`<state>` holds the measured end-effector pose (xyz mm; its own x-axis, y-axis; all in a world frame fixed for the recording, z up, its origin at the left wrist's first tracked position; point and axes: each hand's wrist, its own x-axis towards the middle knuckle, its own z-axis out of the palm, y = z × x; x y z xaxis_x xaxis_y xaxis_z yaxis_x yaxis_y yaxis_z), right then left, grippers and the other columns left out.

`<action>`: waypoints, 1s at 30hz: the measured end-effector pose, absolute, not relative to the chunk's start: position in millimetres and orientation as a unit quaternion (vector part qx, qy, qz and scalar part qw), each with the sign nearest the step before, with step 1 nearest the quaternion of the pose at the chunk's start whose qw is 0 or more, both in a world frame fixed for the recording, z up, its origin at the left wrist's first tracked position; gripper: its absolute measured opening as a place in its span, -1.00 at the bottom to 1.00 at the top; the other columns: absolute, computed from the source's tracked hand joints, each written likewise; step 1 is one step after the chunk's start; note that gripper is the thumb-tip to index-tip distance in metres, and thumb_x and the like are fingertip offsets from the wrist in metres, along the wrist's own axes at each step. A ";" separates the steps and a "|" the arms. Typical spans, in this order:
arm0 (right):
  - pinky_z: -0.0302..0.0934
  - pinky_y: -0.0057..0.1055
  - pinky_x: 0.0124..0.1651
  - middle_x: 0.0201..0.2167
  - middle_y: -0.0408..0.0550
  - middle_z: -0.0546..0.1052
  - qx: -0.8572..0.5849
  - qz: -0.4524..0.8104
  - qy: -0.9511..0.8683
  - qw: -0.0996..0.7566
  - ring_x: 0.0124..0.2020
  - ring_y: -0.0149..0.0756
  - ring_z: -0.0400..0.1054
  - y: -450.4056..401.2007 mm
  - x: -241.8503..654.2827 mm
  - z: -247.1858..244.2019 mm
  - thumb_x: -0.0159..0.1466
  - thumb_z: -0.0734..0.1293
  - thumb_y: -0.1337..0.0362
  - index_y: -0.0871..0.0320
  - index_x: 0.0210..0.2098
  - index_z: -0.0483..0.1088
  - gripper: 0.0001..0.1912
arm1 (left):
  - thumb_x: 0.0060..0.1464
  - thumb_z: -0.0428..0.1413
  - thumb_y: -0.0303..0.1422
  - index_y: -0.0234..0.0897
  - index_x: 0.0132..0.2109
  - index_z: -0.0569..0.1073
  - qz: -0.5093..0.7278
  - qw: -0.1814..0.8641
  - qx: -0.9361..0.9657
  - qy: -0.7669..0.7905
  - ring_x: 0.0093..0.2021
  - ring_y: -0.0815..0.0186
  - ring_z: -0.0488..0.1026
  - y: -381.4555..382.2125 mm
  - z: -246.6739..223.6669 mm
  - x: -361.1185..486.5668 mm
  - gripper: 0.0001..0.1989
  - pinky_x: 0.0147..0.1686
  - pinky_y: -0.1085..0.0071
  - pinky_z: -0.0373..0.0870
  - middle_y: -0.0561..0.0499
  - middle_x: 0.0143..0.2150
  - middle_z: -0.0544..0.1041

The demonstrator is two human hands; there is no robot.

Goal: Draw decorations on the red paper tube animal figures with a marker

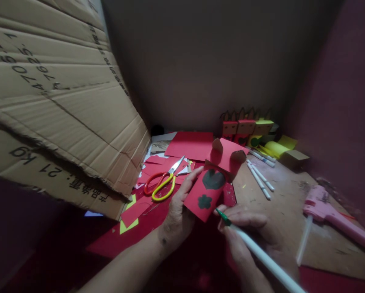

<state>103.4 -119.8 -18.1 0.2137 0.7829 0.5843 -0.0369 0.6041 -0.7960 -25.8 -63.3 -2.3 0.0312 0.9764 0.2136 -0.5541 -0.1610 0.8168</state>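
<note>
My left hand (179, 211) is closed around a red paper figure (197, 183), tilted, with a box-like head and two brown ears. A dark heart and, below it, a dark flower shape mark the figure's body. In my right hand (249, 232) is a white marker (268, 260) with a green tip. That tip points at the figure's lower right edge; whether it touches I cannot tell. Red-and-yellow-handled scissors (164, 181) lie with parted blades to the left of the figure, on red paper scraps (152, 165).
A large cardboard sheet (63, 101) leans along the left side. Several similar figures (246, 126) stand at the back right, near yellow paper (277, 148). White markers (258, 179) lie right of centre. A pink glue gun (329, 211) rests at the far right. Red paper (190, 144) lies behind.
</note>
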 end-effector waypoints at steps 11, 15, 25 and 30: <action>0.41 -0.55 -0.27 -0.40 -0.22 0.54 -0.344 0.234 -0.612 0.673 -0.36 -0.41 0.49 -118.6 104.3 -6.2 0.30 0.34 0.50 0.00 -0.25 0.39 -0.78 | 0.22 0.18 -0.36 0.02 0.08 0.61 0.635 0.538 0.490 0.259 -0.01 0.21 0.60 -61.0 -17.6 -25.9 -0.68 0.05 0.29 0.51 0.06 0.02 0.67; 0.38 -0.56 -0.35 -0.48 -0.27 0.54 -0.382 0.209 -0.613 0.659 -0.49 -0.43 0.46 -121.6 102.0 -4.6 0.29 0.37 0.43 -0.01 -0.30 0.39 -0.82 | 0.17 0.26 -0.37 0.09 0.22 0.50 0.620 0.431 0.597 0.269 0.17 0.12 0.52 -59.3 -30.3 -32.3 -0.51 0.24 0.19 0.39 0.06 0.21 0.58; 0.31 -0.57 -0.46 -0.50 -0.26 0.57 -0.388 0.234 -0.595 0.663 -0.56 -0.44 0.43 -122.7 105.9 -12.3 0.29 0.39 0.40 0.00 -0.30 0.43 -0.85 | 0.23 0.19 -0.46 0.08 0.36 0.35 0.596 0.330 0.681 0.269 0.17 0.12 0.51 -60.1 -35.3 -38.1 -0.39 0.22 0.21 0.42 0.02 0.23 0.55; 0.30 -0.61 -0.52 -0.49 -0.26 0.57 -0.374 0.249 -0.588 0.672 -0.58 -0.46 0.41 -119.7 112.8 -15.2 0.31 0.38 0.43 -0.01 -0.29 0.43 -0.83 | 0.24 0.16 -0.52 0.18 0.38 0.29 0.588 0.314 0.700 0.257 0.22 0.15 0.47 -59.4 -32.7 -38.1 -0.33 0.26 0.22 0.38 0.10 0.28 0.50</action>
<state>112.8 -119.7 -15.2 0.1837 0.7752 0.6044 0.1045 0.5959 -0.7962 -38.1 -59.4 -32.7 0.1767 0.7291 0.6613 -0.0100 -0.6705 0.7419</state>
